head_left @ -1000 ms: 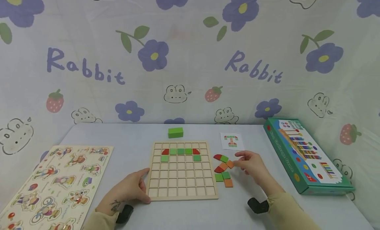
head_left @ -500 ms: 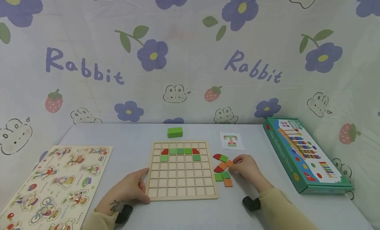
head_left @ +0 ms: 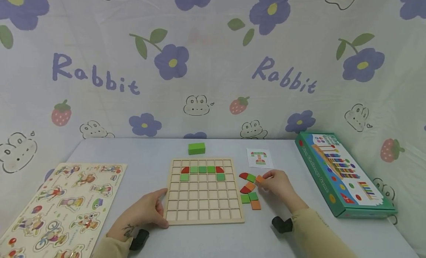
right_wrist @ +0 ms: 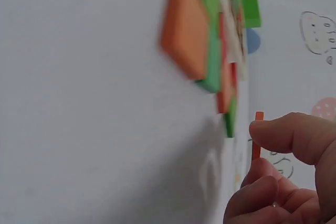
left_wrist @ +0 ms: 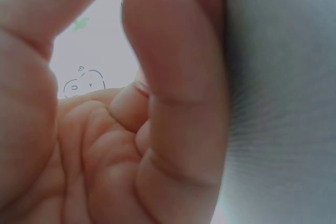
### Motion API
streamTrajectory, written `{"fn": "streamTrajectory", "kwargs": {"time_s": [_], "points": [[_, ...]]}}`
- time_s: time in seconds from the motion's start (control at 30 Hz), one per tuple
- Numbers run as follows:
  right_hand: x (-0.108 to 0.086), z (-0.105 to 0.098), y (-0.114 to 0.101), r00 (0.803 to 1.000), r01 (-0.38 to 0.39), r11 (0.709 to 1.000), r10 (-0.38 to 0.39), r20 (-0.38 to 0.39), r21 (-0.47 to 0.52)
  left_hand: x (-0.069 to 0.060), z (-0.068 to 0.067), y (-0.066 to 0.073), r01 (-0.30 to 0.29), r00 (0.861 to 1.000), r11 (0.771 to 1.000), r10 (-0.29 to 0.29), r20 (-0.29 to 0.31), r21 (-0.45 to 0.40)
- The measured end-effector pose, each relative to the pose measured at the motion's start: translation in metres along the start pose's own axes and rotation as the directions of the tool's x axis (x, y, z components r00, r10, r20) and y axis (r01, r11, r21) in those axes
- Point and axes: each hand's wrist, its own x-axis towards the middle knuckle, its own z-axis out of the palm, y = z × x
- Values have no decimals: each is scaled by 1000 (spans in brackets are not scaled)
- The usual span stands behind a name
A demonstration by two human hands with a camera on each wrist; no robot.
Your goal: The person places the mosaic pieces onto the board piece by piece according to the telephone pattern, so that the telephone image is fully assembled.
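A light wooden grid board [head_left: 204, 205] lies on the white table, with green square tiles and red quarter-round tiles in its upper cells. My left hand [head_left: 143, 211] rests against the board's left edge, index finger higher up and thumb at the near corner. In the left wrist view the fingers of this hand [left_wrist: 173, 87] fill the picture and hide the board. Right of the board, my right hand [head_left: 279, 186] pinches an orange square tile [head_left: 259, 179] between thumb and fingers. The right wrist view shows that tile [right_wrist: 256, 151] edge-on, raised off the table.
Several loose tiles, among them an orange square [head_left: 255, 205] and a green square [head_left: 245, 199], lie right of the board. Behind them is a pattern card [head_left: 260, 158]. A green block [head_left: 196, 148], a picture puzzle board [head_left: 63, 206] and a green game box [head_left: 346, 174] stand around.
My right hand has moved in to the left, grasped the orange square tile and lifted it slightly away from the loose tiles. The left hand has stayed at the board's edge.
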Motion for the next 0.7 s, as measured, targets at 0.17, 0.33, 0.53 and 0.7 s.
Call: {"fn": "streamTrajectory", "kwargs": {"time_s": [0.17,0.33,0.53,0.7], "points": [[1,-4,-19,999,37,994,-39,13,101,0,-1,0,5,1000,1000,-5,1,-5],[-5,6,-45,993,111,975,-118,25,192,-1,-1,1,3,1000,1000,-3,-2,-4],[-9,31,-74,974,198,954,-217,66,224,-2,0,1,13,1000,1000,-13,-7,-1],[-7,53,-91,951,243,941,-279,134,235,-2,1,2,12,1000,1000,-12,-4,-8]]}}
